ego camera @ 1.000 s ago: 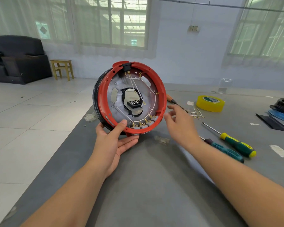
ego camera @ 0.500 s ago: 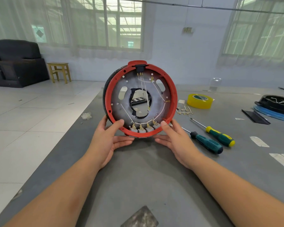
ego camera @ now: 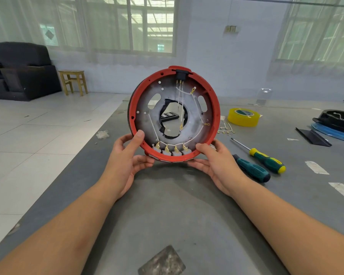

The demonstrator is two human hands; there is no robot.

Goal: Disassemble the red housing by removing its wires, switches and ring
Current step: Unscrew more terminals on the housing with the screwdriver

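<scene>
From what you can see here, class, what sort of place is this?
Probably a makeshift workroom, not a proper workshop: screwdrivers and tape lie on a grey table, while a sofa and stool stand on the tiled floor.

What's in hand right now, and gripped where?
The red housing, stood on edge, held by both hands at its lower rim: left hand at lower left, right hand at lower right.

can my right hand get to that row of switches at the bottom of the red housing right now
Probably yes. The right hand grips the red housing beside the switches, whose open side faces you uncovered; the left hand could hold it alone.
</scene>
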